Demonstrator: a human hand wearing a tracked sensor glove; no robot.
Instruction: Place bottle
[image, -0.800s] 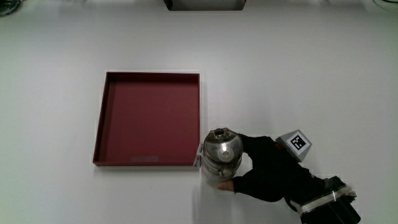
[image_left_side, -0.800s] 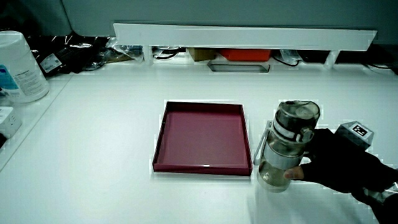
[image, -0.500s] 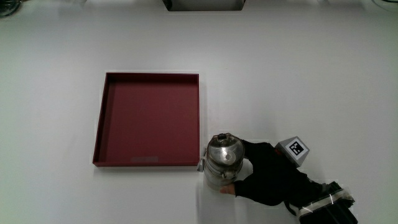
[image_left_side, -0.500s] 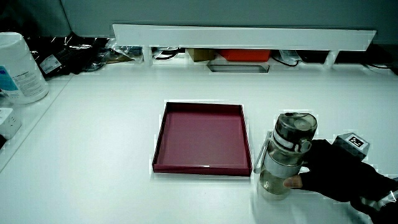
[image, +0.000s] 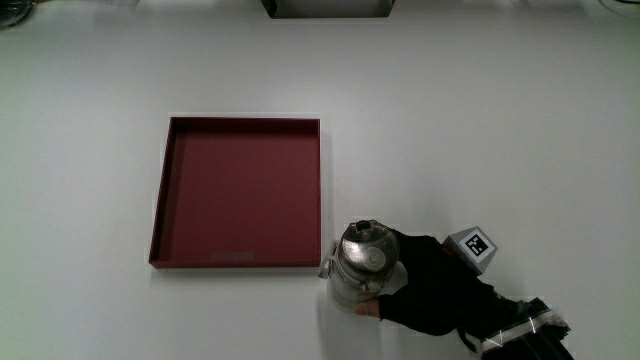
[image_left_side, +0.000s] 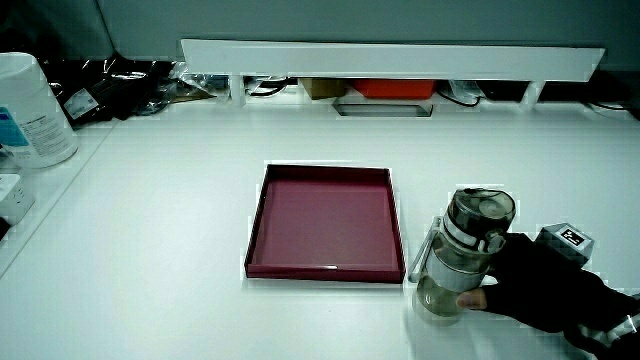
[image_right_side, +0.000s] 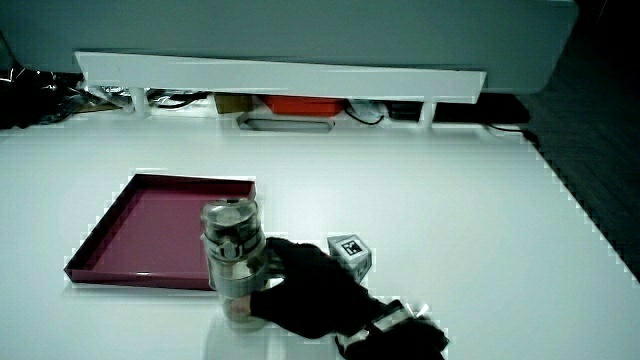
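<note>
Sitting untouched on the white table (image: 480, 120), the shallow dark red square tray (image: 240, 190) lies just beside the clear plastic bottle with a grey metal cap (image: 360, 268). That bottle has come down and nearer the person over the last moment, upright by the tray's near corner, apparently resting on the tabletop. The black-gloved hand (image: 435, 295) keeps its fingers wrapped around the bottle's body. Placement looks nearly finished; only the release remains.

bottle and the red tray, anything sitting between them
Nothing: in the main view the bottle, gripped by the hand, stands right beside the tray corner nearest the person, with only bare table between.
</note>
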